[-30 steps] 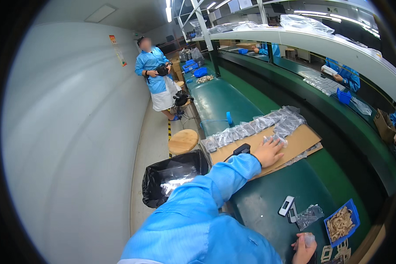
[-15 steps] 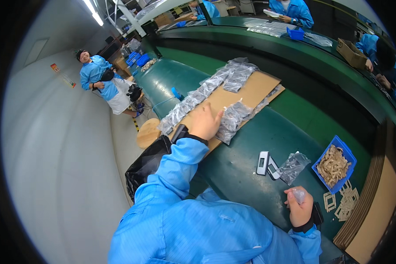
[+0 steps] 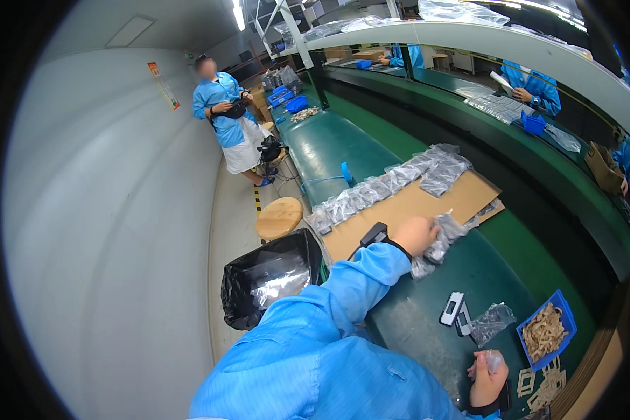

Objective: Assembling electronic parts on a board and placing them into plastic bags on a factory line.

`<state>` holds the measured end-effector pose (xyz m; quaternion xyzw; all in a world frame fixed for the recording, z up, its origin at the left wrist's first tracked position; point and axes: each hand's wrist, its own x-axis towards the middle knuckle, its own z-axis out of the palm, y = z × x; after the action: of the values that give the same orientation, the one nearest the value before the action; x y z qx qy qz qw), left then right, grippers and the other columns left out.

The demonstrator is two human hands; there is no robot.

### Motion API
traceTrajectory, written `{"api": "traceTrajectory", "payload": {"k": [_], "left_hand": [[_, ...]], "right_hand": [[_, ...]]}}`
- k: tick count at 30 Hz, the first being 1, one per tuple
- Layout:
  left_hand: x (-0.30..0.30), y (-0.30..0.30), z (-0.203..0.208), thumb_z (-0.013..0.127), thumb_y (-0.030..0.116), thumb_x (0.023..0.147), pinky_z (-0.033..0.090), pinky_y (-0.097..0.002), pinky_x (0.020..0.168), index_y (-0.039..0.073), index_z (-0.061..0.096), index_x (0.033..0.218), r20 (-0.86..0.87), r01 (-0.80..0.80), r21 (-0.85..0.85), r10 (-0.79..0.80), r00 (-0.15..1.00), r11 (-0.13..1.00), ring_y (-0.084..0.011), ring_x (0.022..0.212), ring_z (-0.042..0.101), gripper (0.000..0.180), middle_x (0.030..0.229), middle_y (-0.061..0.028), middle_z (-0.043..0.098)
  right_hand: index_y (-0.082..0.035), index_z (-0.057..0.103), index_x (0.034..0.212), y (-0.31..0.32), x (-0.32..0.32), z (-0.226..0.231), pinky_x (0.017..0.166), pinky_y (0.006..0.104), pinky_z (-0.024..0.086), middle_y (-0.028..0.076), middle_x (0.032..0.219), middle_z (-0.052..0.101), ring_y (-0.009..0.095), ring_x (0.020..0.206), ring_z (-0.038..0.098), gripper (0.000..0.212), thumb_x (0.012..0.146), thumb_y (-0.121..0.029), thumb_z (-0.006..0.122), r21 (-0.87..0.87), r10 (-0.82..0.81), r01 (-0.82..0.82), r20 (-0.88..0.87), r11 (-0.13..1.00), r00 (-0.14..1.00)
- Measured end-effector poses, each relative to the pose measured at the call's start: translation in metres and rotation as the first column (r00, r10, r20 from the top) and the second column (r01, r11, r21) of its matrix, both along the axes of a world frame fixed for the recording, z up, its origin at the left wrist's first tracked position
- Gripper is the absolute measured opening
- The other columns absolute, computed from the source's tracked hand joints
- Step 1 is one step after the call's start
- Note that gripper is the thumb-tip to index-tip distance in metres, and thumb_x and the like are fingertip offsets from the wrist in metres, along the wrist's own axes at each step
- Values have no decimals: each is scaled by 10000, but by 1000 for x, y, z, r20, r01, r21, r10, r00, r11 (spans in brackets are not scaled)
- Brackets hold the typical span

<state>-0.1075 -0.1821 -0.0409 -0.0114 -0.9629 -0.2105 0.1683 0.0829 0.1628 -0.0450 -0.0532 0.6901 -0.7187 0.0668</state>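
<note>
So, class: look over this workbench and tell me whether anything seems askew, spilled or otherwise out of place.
Nothing looks spilled or damaged. The clear plastic bags lie in a loose, overlapping row along the cardboard sheet, some bunched under the left hand. The right hand holds a small clear item near the blue bin.

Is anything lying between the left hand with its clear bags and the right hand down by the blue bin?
Yes. On the green bench, between the left hand gripping the clear bags and the right hand, lie a small white device and a loose clear bag. The blue bin sits off to the right.
</note>
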Motion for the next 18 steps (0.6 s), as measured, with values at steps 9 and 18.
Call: {"api": "traceTrajectory", "payload": {"k": [9,18], "left_hand": [[28,71,21,650,226,932,531,-405,714,21,721,968,32,391,394,-437,899,832,-297,762,672,220,834,-175,705],[23,58,71,683,224,947,482,-254,606,20,739,988,300,208,630,-482,823,748,-72,671,578,216,759,11,670]], "right_hand": [[-4,631,899,-2,1,7,530,224,404,5,665,567,68,562,511,184,970,-174,621,34,-41,39,47,999,998],[-4,666,922,1,-2,0,611,224,432,7,722,622,63,659,550,103,935,-105,673,32,-33,31,56,999,998]]}}
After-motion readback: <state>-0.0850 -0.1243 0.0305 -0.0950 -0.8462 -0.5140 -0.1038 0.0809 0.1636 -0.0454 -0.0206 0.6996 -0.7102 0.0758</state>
